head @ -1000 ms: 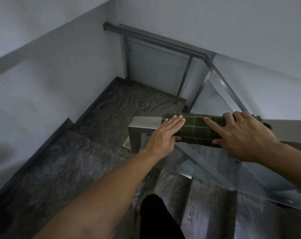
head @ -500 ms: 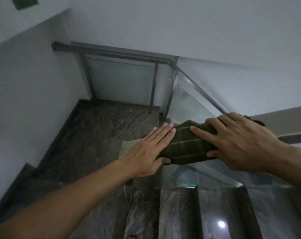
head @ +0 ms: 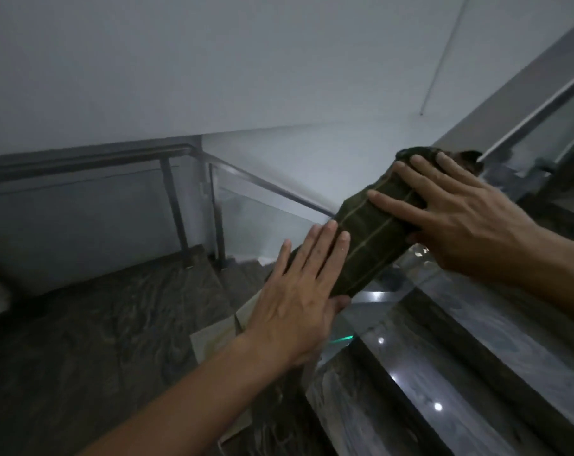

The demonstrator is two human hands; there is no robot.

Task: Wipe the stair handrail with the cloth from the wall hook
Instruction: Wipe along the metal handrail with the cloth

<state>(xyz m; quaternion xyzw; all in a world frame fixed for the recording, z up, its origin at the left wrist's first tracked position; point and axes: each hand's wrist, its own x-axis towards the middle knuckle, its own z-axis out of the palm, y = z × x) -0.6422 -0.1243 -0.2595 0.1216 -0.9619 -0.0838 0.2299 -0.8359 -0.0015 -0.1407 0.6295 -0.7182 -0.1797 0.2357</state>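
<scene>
Dark green with thin pale stripes, the cloth lies wrapped over the top of the stair handrail, which slopes up toward the right of your view. Your right hand presses on the upper part of the cloth, fingers spread across the top and thumb tucked under its near edge, so it is clamped around cloth and rail together. Your left hand lies flat with fingers straight and close together, fingertips touching the cloth's lower end, not gripping anything. The two hands sit near each other along the rail, a stretch of cloth between them. Below the rail, a glass panel catches reflections, and dark marbled steps climb to the right. A lower railing borders the landing to the left
</scene>
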